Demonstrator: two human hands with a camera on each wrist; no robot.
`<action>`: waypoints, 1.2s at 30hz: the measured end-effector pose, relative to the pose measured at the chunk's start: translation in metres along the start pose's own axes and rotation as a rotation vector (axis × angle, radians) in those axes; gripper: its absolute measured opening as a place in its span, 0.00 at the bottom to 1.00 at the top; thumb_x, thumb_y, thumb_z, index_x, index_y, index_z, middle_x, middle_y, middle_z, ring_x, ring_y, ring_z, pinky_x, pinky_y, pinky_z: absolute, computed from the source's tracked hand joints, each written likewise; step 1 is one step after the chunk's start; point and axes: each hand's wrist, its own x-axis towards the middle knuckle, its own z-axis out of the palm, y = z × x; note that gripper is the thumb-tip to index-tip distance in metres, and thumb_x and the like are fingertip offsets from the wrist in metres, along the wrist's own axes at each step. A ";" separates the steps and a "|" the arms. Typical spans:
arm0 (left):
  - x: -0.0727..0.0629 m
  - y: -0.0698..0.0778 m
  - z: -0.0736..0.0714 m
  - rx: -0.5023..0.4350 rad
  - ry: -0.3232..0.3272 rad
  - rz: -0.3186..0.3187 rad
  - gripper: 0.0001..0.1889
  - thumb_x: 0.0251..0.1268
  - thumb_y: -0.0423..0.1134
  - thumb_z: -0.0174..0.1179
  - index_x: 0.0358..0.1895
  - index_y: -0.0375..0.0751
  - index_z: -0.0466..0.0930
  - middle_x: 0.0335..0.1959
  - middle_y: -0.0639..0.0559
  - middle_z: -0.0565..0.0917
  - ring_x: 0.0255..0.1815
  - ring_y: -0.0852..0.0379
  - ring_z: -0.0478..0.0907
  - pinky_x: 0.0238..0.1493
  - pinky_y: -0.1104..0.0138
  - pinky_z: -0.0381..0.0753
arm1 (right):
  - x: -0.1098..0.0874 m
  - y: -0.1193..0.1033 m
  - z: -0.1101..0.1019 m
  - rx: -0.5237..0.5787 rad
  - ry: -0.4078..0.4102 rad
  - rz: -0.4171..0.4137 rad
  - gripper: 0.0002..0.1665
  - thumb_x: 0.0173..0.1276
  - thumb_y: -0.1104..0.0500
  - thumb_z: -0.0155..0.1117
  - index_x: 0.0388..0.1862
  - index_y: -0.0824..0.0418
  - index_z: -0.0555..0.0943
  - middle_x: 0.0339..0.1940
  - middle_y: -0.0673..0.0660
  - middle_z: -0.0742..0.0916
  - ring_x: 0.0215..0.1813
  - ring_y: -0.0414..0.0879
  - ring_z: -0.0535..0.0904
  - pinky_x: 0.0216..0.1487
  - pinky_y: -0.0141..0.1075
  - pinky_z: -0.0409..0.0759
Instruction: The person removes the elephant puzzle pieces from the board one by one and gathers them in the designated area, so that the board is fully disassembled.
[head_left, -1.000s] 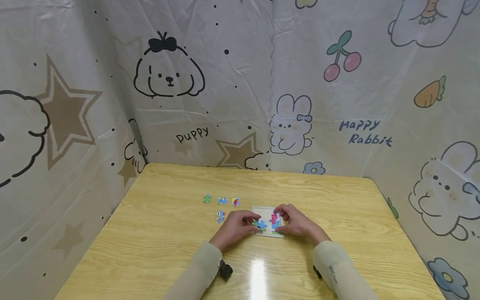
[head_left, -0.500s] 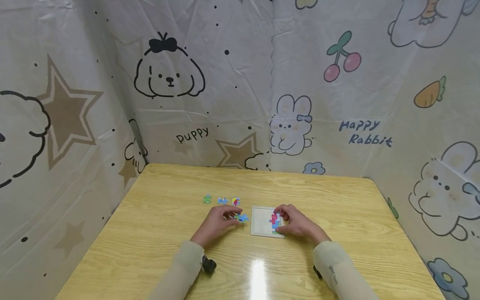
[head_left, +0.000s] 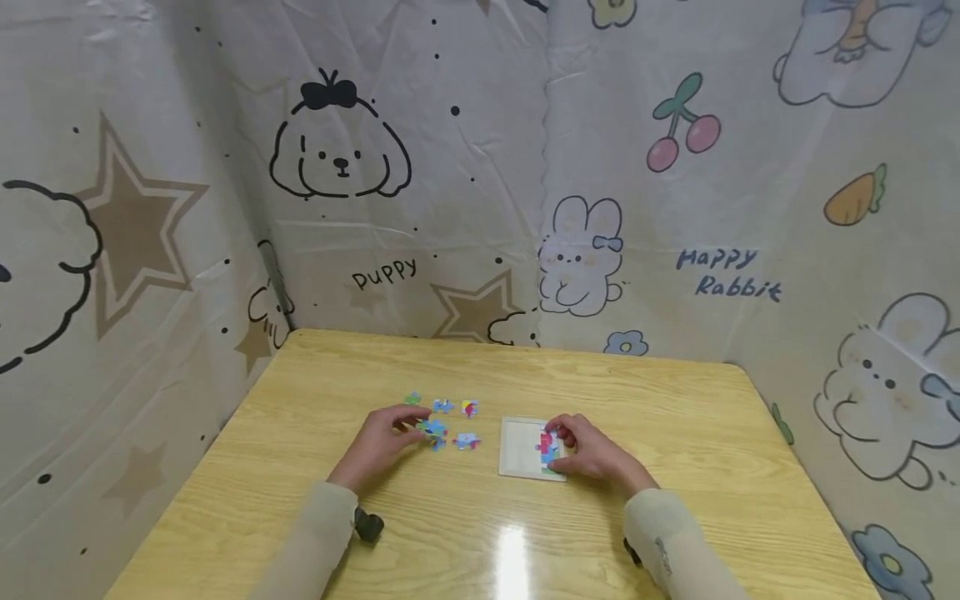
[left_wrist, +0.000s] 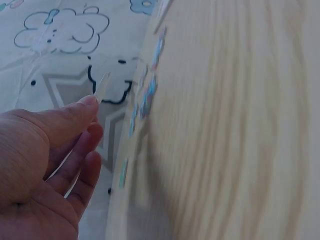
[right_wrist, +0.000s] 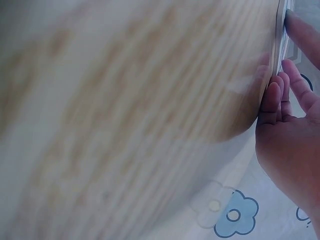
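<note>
My left hand (head_left: pixel 384 446) pinches a blue-green jigsaw piece (head_left: pixel 432 428) between thumb and fingers, over the loose pieces left of the puzzle tray. In the left wrist view the pinched piece (left_wrist: pixel 103 86) appears edge-on, beyond the thumb tip. A pale square puzzle tray (head_left: pixel 517 450) lies flat; pink, blue and green pieces (head_left: pixel 547 446) fill a column along its right side. My right hand (head_left: pixel 596 450) holds the tray's right side, index finger at the far end of that column and thumb at the near end. The right wrist view shows these fingers (right_wrist: pixel 272 97) against the tray's edge.
Loose pieces lie left of the tray: a green one (head_left: pixel 413 398), a blue one (head_left: pixel 442 406), a yellow-red one (head_left: pixel 470 408) and a blue-pink one (head_left: pixel 467 441). Another is partly hidden under the held piece. A printed curtain (head_left: pixel 450 208) surrounds the wooden table (head_left: pixel 360 358).
My left hand has carried the blue-green piece leftward from over the tray to above the loose pieces, uncovering the blue-pink piece. The right hand has stayed at the tray.
</note>
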 end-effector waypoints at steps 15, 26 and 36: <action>-0.007 -0.019 -0.026 0.064 -0.018 -0.020 0.19 0.67 0.33 0.70 0.60 0.40 0.85 0.56 0.46 0.87 0.50 0.54 0.83 0.53 0.64 0.83 | 0.000 -0.002 -0.001 -0.002 -0.011 0.007 0.31 0.62 0.56 0.80 0.62 0.56 0.77 0.49 0.55 0.75 0.51 0.48 0.69 0.53 0.42 0.72; -0.004 -0.028 -0.030 0.094 -0.042 0.014 0.18 0.67 0.31 0.69 0.59 0.38 0.85 0.56 0.45 0.88 0.50 0.53 0.84 0.52 0.65 0.83 | -0.001 -0.002 -0.001 0.001 -0.001 0.016 0.30 0.63 0.57 0.80 0.61 0.56 0.77 0.49 0.54 0.75 0.50 0.48 0.69 0.53 0.42 0.71; -0.002 -0.033 -0.029 0.106 -0.073 0.002 0.17 0.69 0.31 0.67 0.60 0.38 0.85 0.57 0.46 0.88 0.57 0.47 0.84 0.60 0.51 0.82 | 0.000 -0.001 0.000 -0.005 -0.002 0.001 0.31 0.62 0.58 0.80 0.61 0.57 0.77 0.48 0.55 0.75 0.49 0.48 0.68 0.51 0.41 0.70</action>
